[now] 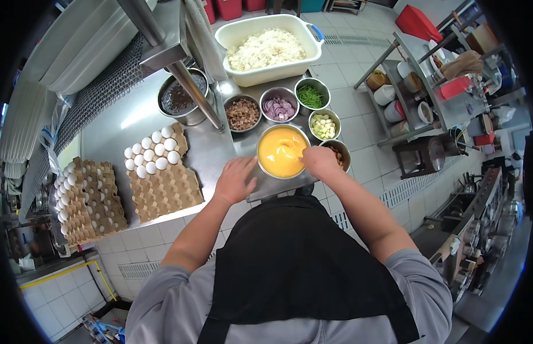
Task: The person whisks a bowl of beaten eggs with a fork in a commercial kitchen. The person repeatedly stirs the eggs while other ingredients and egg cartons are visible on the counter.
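Note:
A round metal bowl of yellow beaten egg (282, 150) is in front of me on the steel counter, its surface swirled. My left hand (236, 178) is at the bowl's left side, palm down, thumb spread, fingertips at the rim. At the right rim, my right hand (321, 162) has its fingers curled in over the egg. Whether it grips a utensil is hidden. Behind that hand, a metal bowl of brown pieces (337, 154) is partly covered. Close by stand bowls of diced meat (242, 113), sliced purple onion (278, 108), chopped greens (310, 96) and pale green cubes (323, 126).
A white tub of cooked rice (268, 49) stands at the counter's far end. To the left are a pot of dark liquid (182, 96), a carton of white eggs (151, 152) and stacked egg trays (90, 198). A steel post (195, 94) rises beside the pot.

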A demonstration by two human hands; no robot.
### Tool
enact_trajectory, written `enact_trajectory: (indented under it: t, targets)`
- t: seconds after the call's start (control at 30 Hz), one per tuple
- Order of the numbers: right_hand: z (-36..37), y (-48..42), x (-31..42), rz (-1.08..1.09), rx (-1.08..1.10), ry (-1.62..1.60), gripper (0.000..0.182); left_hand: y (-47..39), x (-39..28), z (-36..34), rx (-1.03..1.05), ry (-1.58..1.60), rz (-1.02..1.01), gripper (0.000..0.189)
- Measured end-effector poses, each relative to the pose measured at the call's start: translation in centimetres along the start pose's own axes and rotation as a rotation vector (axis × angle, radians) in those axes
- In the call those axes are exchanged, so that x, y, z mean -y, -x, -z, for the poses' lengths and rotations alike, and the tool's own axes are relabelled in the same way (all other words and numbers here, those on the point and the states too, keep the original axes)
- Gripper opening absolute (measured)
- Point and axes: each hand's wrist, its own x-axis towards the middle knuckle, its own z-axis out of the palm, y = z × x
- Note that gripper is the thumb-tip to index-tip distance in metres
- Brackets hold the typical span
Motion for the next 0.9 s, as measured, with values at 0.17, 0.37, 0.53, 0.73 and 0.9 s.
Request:
enact_trajectory:
  t: [0.17, 0.37, 0.53, 0.73, 0.9]
  targets:
    - [0.6, -0.1, 0.3, -0.082, -0.046, -0.015, 0.032, 0.1, -0.2, 0.1, 0.002, 0.004, 0.012, 0.068]
    - [1.1, 0.4, 0.6, -0.029, -0.117, -0.063, 0.033, 0.1, -0.1, 0.0, 0.013, -0.01, 0.023, 0.069]
    - [0.7, 0.3, 0.5, 0.002, -0.036, -0.034, 0.035, 0.2, 0.0, -0.1, 0.005, -0.006, 0.013, 0.069]
    - [0.5, 0.1, 0.3, -0.048, -0.014, 0.005, 0.033, -0.1, -0.3, 0.1, 0.004, -0.017, 0.014, 0.065]
    - [1.5, 0.7, 0.1, -0.111, -0.116, -0.111, 0.033, 0.0, -0.4, 0.2, -0.005, -0.018, 0.023, 0.066]
